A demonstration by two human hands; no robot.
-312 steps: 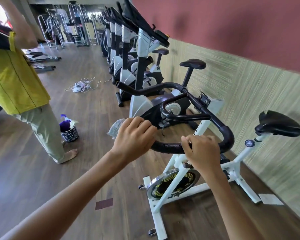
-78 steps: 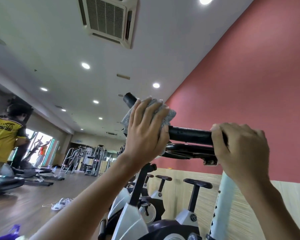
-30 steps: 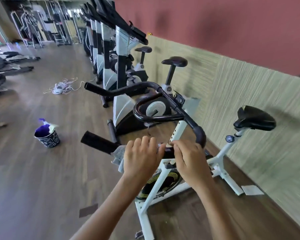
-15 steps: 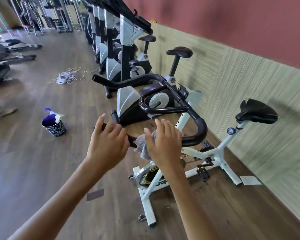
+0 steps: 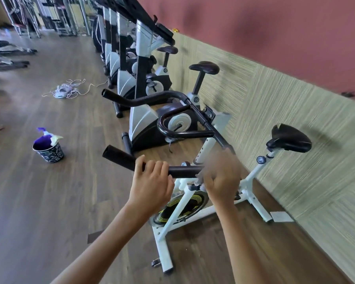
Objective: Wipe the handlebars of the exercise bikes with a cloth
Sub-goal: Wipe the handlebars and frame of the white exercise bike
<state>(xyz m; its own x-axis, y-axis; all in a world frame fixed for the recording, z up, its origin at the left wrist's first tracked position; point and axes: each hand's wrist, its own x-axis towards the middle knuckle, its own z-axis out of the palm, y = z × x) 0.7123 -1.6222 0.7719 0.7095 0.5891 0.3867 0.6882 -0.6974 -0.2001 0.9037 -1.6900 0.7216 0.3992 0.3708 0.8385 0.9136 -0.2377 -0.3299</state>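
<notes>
The black, matte, round-tubed handlebar (image 5: 119, 156) of the white steel-framed exercise bike (image 5: 180, 203) sweeps in a curve toward the camera. The left hand (image 5: 150, 181) curls its fingers over the near straight stretch. The right hand (image 5: 221, 177) sits blurred at the bar's bend, so its grasp and the cloth cannot be made out. A small dark patterned bucket (image 5: 48, 153) stands on the wood-grain floor (image 5: 39, 201), well to the left.

matt blk handlebar (image 5: 119, 157), glossy wht metal frame (image 5: 164, 253), wood-look floor (image 5: 49, 201)
</notes>
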